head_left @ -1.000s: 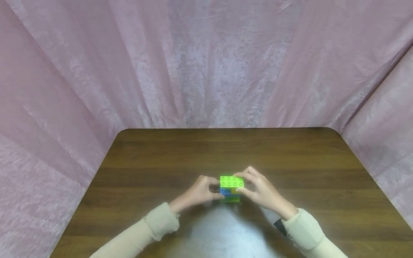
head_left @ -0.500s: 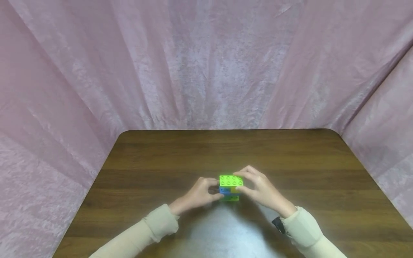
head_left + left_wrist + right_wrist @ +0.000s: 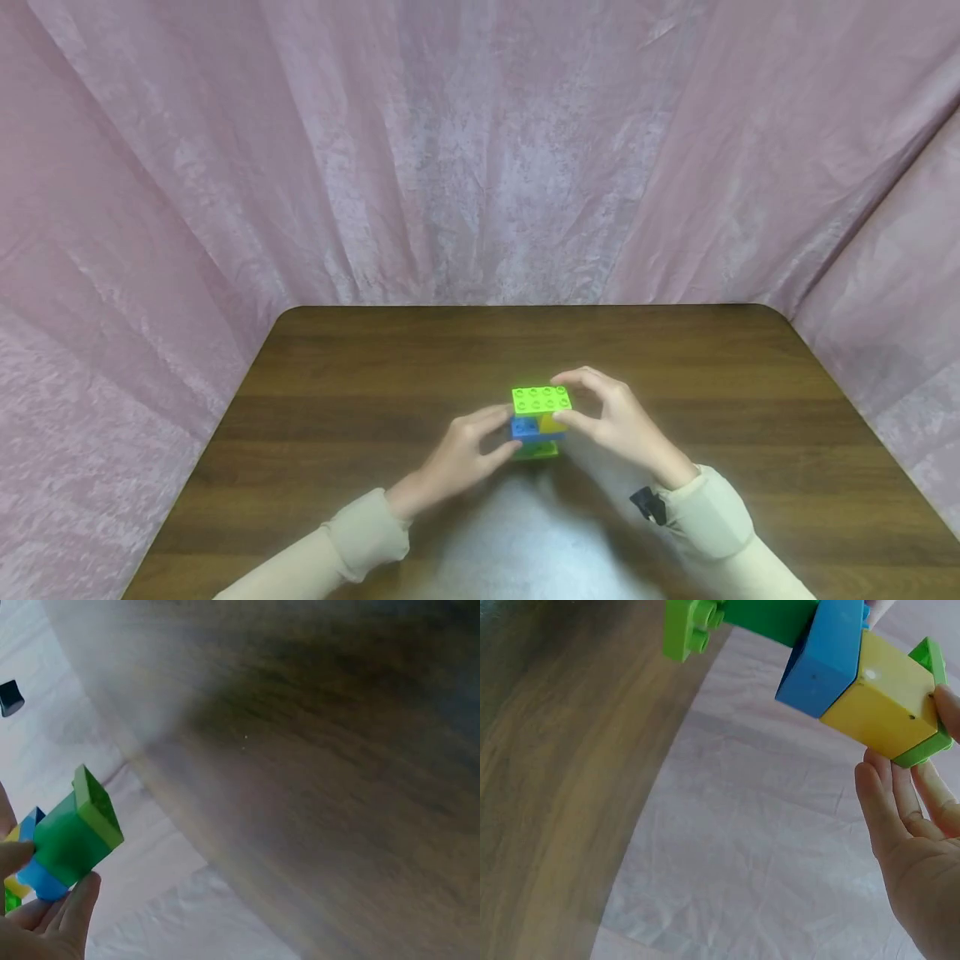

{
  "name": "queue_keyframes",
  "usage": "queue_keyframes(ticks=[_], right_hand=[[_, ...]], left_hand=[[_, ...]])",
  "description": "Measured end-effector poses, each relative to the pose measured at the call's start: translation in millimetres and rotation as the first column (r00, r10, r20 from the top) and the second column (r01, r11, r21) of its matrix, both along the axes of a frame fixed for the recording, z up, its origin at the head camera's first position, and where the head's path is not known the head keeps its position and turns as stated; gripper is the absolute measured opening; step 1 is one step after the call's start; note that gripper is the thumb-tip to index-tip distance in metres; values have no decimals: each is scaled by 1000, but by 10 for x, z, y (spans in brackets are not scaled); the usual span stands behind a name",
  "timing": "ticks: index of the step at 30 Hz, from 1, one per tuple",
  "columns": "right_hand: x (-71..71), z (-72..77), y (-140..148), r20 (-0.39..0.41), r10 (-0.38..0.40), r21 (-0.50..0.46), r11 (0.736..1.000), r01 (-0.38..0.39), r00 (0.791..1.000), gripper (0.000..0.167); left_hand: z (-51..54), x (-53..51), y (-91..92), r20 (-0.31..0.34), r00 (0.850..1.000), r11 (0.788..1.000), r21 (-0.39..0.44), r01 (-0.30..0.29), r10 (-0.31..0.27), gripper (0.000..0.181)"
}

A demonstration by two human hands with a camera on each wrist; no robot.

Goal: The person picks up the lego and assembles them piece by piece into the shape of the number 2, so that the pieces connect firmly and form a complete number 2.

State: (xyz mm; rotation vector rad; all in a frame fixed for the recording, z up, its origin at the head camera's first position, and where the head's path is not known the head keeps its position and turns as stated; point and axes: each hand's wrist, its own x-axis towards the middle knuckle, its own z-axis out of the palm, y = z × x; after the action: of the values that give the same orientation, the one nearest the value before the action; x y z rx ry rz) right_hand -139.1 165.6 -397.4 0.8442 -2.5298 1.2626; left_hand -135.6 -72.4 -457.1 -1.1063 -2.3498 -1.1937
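A stack of toy building bricks is held up between both hands. Its top is a light green brick with round studs. A yellow brick joins that to a blue brick. Below follow a dark green brick and another light green brick. My left hand grips the stack from the left, thumb and fingers around the blue and dark green bricks. From the right, my right hand pinches the light green top brick between thumb and fingers. The hands partly hide the bricks.
A brown wooden table lies beneath the hands, with a bright glare near its front. Pink curtains hang around its back and sides. A dark band shows at the right sleeve.
Both hands and the stack have moved slightly upward in the head view. More of the blue and yellow bricks shows, and the left fingers reach farther out. Both hands keep their hold.
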Motion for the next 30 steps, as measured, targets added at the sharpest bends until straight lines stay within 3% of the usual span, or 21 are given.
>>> queue_keyframes(ticks=[7,13,21,30], right_hand=[[-40,53,15,68,-47,-36,998,49,997,35],[-87,89,17,141,-51,-113,991,68,989,34],[-123,126,23,210,-54,-137,987,84,976,32],[-133,95,19,258,-56,-123,988,90,964,31]], left_hand=[[-25,61,-41,-115,993,1000,25,-9,12,54],[-36,97,-68,-223,975,999,-46,-22,11,72],[-24,114,-77,-212,975,995,-92,41,-60,87],[-53,129,-45,-252,962,991,-107,83,-108,90]])
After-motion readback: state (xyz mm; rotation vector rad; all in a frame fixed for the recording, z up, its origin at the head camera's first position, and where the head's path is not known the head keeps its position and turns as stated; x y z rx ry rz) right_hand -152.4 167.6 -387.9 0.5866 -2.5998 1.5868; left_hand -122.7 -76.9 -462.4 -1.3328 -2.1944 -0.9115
